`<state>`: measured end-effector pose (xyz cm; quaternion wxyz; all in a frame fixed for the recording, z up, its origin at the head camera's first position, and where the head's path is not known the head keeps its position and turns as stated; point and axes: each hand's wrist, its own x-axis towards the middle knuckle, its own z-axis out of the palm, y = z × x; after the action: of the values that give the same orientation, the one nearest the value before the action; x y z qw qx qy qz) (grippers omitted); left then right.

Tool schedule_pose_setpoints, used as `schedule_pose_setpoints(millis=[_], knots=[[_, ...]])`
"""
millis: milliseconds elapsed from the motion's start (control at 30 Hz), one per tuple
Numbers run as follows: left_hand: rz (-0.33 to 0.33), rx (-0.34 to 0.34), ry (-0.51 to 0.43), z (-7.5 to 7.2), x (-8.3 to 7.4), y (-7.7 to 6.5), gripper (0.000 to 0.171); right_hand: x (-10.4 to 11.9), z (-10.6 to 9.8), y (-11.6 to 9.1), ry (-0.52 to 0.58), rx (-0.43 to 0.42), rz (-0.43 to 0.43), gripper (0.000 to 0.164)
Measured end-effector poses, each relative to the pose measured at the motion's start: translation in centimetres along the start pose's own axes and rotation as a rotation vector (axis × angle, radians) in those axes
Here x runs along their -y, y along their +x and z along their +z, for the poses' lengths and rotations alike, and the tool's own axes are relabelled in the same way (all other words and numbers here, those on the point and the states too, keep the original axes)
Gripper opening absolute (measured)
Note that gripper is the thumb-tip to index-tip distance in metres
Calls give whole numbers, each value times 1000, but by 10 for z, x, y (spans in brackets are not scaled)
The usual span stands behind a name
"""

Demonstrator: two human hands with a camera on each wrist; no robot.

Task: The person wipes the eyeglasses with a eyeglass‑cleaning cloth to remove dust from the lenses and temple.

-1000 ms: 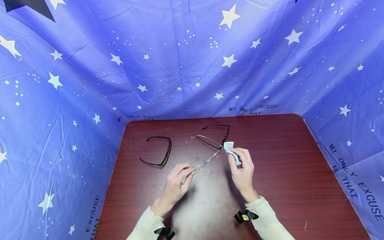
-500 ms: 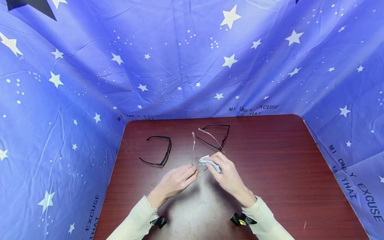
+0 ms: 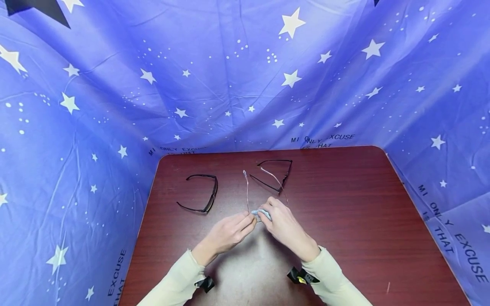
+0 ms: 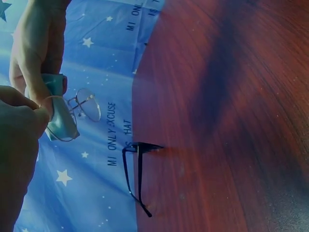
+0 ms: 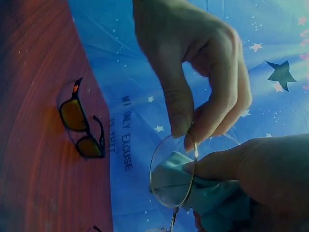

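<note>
A pair of thin wire-rimmed glasses with clear lenses is held above the table, its temple arms pointing away from me. My left hand pinches the frame at one outer corner between thumb and fingertips. A folded light-blue cloth is gripped in my right hand. In the right wrist view the cloth lies against the lens nearest the left hand, with the right thumb in front of it. The other lens stands free in the left wrist view.
Black-framed glasses lie unfolded on the left of the dark red table. A second black pair lies behind the hands. Amber-tinted sunglasses show in the right wrist view. A blue star-patterned curtain surrounds the table.
The right hand with the cloth has moved left and down to the lens by the left hand. The wire glasses have turned, so both temple arms now point away. The black pairs stay put.
</note>
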<state>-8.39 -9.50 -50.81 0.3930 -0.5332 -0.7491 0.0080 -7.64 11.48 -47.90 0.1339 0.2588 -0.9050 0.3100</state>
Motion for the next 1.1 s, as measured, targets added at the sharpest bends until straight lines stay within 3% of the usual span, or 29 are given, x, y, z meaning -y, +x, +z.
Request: schedule_pose_setpoints(millis=[300,600,700,900,1100], knots=[[-42,-48,-22,0,-2,-1,24,8,-3,-1,87,79,23,4],[-49,-43,-23,3,-6,0,21,4,0,-3,0,60,97,5],[-61,-43,-31,4,-7,-1,19,7,2,-4,17,75,126,5],[-79,-52,-46,4,-11,0,20,15,1,-6,41,73,107,4],[-81,-52,-41,3,-11,1,19,9,0,-5,29,41,99,4]])
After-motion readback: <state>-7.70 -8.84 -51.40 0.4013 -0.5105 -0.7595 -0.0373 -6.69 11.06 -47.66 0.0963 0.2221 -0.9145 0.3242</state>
